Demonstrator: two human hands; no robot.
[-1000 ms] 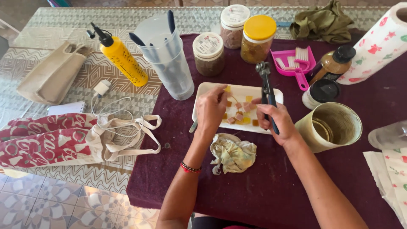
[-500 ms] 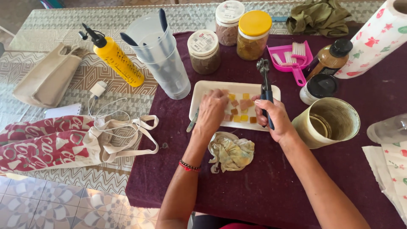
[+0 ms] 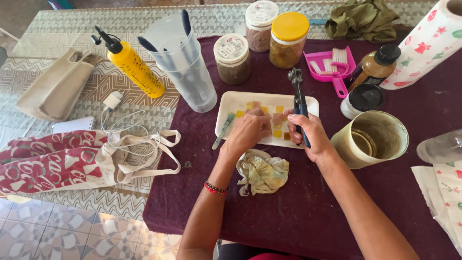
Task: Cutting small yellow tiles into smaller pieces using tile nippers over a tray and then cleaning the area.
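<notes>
A person works over a white tray point(image 3: 231, 103) set on the dark purple cloth point(image 3: 298, 212) of a bench, both bare hands low above small square tiles point(image 3: 278, 133) in yellow, orange and pinkish tones that lie loose and flat on the tray's right half. The right hand point(image 3: 310, 135) has its grip closed round the blue handles of a pair of black nippers point(image 3: 297, 103), whose head points away toward the jars; whether the cutting end is shut cannot be told. The left hand point(image 3: 249, 131) hovers with fingers curled down onto the tiles, pinching at something too small and blurred to make out. The tiles look thin, hard and glossy, likely light but brittle and slippery, best taken by their edges between fingertip and thumb; the nippers look stiff and fairly heavy, and are held low on the handles. A thin pale-green tool point(image 3: 223, 130) rests on the tray's left edge. A crumpled, stained rag point(image 3: 262, 172) lies just in front of the tray, near the wrists. To the right stands an open olive-coloured tin point(image 3: 373, 139); behind the tray are a yellow-lidded jar point(image 3: 288, 33), a pink dustpan and brush point(image 3: 332, 65), a clear jug point(image 3: 185, 67) and a yellow squeeze bottle point(image 3: 132, 65).
</notes>
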